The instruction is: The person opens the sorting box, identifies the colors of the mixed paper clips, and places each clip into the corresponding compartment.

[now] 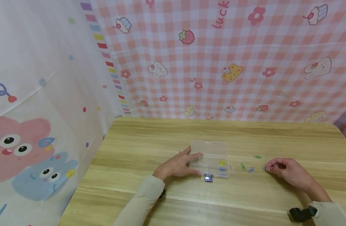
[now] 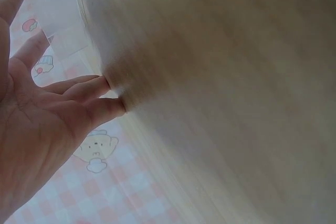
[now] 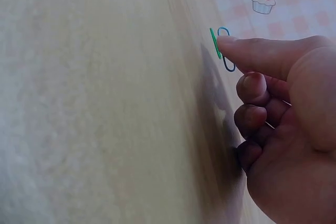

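A clear plastic compartment box (image 1: 209,160) lies on the table with its lid (image 1: 208,148) raised at the far side. My left hand (image 1: 180,163) rests at its left side, thumb and fingers spread along the edges; in the left wrist view the fingertips meet the table. Yellow clips (image 1: 222,163) and blue clips (image 1: 222,169) lie in the box's right-hand compartments. To the right, my right hand (image 1: 287,171) pinches a blue paper clip (image 3: 228,59) between thumb and forefinger, its other fingers curled in.
Between box and right hand lie a green paper clip (image 1: 243,166), a blue paper clip (image 1: 251,170) and, farther back, another green paper clip (image 1: 257,157). A small dark blue piece (image 1: 208,178) sits at the box's front edge. A checked cloth (image 1: 173,84) hangs behind the table.
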A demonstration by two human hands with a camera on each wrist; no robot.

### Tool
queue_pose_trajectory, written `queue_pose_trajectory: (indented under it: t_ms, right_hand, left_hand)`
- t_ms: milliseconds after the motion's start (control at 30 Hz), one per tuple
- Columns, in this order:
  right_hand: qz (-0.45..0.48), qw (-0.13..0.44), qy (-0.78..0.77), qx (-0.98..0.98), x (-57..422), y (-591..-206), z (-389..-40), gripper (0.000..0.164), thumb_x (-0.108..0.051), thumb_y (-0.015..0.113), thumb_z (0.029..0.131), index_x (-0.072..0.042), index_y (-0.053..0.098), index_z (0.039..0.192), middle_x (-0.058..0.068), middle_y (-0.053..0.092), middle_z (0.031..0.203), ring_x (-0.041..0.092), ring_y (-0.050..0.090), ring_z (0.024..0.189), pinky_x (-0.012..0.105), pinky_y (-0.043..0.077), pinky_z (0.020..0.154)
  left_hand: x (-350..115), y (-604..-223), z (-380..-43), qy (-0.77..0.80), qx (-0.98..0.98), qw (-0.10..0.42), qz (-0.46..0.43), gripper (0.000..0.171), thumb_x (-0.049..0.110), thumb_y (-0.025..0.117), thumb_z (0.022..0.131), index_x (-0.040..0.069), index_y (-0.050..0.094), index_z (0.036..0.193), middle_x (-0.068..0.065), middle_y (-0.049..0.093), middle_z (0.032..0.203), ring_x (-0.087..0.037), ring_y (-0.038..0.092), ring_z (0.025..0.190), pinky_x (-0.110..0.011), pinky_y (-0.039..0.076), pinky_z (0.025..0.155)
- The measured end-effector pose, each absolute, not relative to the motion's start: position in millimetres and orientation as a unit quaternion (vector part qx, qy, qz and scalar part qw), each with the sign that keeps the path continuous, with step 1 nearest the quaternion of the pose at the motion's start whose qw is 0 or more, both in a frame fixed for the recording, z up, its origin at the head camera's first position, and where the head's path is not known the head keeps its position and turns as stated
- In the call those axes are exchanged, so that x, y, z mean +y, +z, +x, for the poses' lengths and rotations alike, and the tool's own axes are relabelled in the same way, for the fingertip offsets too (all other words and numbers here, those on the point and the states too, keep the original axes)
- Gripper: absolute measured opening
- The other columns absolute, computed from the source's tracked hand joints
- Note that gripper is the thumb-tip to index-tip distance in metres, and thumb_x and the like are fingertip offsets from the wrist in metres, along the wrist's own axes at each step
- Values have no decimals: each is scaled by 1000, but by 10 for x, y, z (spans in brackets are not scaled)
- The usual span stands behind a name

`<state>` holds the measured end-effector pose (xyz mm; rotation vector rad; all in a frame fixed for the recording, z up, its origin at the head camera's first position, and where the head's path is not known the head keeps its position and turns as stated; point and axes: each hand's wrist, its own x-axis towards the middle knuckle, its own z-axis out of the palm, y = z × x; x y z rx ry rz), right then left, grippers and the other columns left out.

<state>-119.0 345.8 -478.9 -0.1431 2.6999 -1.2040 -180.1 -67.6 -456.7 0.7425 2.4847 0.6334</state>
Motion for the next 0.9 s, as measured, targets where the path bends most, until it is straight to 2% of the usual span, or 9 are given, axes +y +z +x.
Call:
queue_pose_trajectory:
  t_ms: [367, 700, 900]
  right_hand:
    - [-27, 86, -406, 909, 3435, -4756, -1173, 17, -20, 68, 95, -3, 71, 99, 0, 59, 79, 4, 42, 64, 24, 37, 52]
    - [-55, 77, -419, 903, 3382, -4676, -1200, 12, -10, 61, 98, -1, 67, 104, 5, 69, 93, 6, 50, 70, 23, 45, 58]
    - [-85, 54, -424, 900, 3292, -4601, -1216, 9, -3, 60, 97, 0, 67, 102, 6, 68, 91, 7, 51, 70, 24, 47, 57]
  left_hand:
    - [-676, -4565, -1799, 226, 906, 229, 276, 74, 58, 66, 88, 41, 35, 153, -14, 7, 166, -34, 20, 150, -49, 16, 122]
    - [-680, -4569, -1796, 225, 906, 229, 275, 74, 59, 66, 88, 41, 35, 153, -13, 6, 166, -33, 20, 150, -49, 15, 123]
    - [-679, -4568, -1797, 227, 905, 229, 279, 74, 58, 66, 88, 40, 35, 153, -14, 7, 166, -32, 21, 150, -48, 14, 123]
